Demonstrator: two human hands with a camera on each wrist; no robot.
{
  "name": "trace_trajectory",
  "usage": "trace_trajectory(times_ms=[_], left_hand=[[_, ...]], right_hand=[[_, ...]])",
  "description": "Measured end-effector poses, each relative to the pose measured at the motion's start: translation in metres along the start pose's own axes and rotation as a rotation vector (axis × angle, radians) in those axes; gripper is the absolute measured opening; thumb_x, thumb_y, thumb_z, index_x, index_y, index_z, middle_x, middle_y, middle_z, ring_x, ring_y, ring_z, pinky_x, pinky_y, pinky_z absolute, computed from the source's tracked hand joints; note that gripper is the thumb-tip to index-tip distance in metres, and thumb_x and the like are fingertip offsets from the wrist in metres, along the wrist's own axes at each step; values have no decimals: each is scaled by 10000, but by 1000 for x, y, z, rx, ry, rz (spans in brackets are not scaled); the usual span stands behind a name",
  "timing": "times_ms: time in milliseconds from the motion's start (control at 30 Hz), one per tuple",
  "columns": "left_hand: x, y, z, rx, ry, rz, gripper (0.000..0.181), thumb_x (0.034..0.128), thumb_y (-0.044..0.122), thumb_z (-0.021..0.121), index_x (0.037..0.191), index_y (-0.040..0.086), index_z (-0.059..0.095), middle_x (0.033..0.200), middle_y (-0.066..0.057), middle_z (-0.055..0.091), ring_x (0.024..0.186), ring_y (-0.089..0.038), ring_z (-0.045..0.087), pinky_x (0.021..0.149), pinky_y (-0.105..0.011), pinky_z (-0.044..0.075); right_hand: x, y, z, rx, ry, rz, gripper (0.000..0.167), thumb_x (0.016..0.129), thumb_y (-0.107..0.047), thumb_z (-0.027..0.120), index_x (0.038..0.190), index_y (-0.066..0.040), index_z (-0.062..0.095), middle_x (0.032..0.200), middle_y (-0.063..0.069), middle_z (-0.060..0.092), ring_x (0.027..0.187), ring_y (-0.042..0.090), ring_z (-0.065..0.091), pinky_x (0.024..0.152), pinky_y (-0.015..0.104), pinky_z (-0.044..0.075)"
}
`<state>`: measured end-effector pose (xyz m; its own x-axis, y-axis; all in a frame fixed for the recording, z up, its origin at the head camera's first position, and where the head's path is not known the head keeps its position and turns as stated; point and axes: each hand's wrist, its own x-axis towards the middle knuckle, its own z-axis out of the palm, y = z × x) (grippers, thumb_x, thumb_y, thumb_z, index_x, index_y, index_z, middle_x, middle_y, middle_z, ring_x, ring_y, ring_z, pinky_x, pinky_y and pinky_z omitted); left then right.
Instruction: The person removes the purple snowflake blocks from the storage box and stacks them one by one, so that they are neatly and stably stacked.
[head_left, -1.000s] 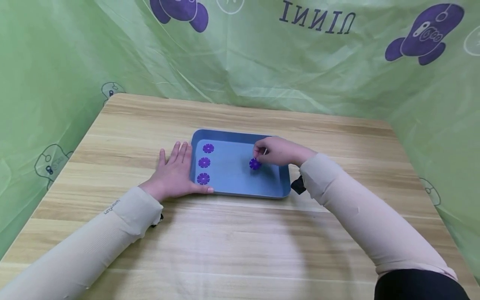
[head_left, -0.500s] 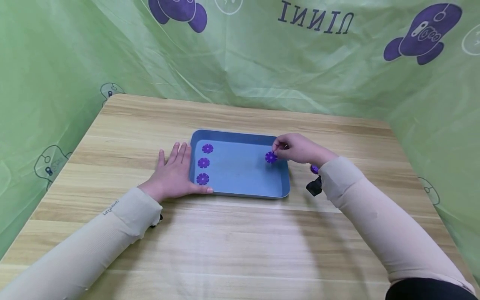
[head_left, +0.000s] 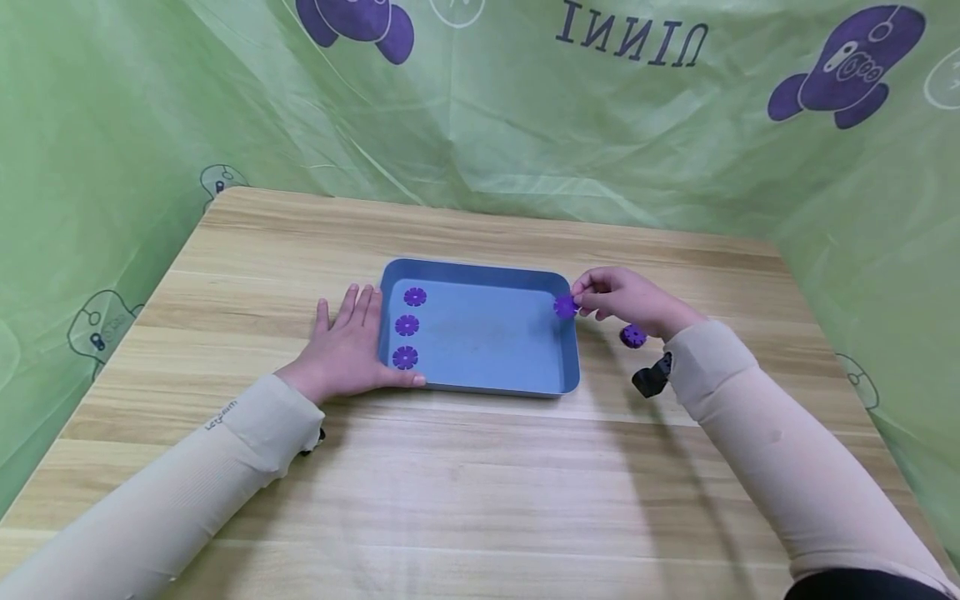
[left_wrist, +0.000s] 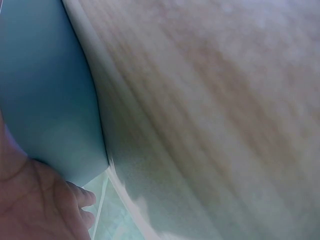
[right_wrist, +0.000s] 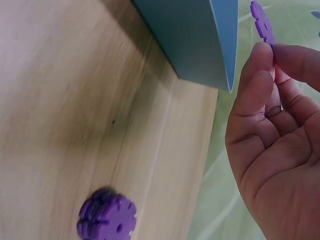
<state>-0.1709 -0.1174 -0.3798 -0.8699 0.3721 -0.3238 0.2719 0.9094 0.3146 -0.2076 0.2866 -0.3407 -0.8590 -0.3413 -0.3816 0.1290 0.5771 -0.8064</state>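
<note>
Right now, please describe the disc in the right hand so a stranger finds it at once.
On the wooden table sits a blue tray. At its right end, the right hand pinches one purple notched disc. Only this is held up: three others lie along the tray's left side, and a stack stands outside it.

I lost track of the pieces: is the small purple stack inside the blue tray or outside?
Outside: the purple stack sits on the wooden table beside the blue tray, with bare wood between them.

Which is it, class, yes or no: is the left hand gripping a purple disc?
No, the left hand lies spread against the tray, while the right hand pinches a purple disc.
</note>
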Motion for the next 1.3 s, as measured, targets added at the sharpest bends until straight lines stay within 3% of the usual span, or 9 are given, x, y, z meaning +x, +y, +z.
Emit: trace_trajectory(times_ms=[400,833,1300], left_hand=[[0,1,-2,-2,-4,-7,1527,685,916,648,1606,-83,-51,1693,-264,-49,1551,-412,-130,1165,-649,-173],[0,1,-2,2,-8,-11,1536,678,926,641,1606,-81,-54,1693,-264,-47,1551,-408,-130,1170,-644,-167],[0,1,-1,-9,-12,-13,1540,672,932,638,1607,-74,-58,1694,-259,-50,1552,-414,-121,1167,-642,-172]], right_hand=[[-15,22,-16,105,30,38,187,1054,-20,517,1180,115,542,956,68,640,847,165,611,755,298,556],[-35,52,-33,88,100,107,274,1067,-41,496,1261,153,505,1013,40,633,896,101,600,815,254,550],[-47,75,-42,156,116,176,280,1072,-55,523,1264,150,519,941,-27,651,843,63,598,754,213,535]])
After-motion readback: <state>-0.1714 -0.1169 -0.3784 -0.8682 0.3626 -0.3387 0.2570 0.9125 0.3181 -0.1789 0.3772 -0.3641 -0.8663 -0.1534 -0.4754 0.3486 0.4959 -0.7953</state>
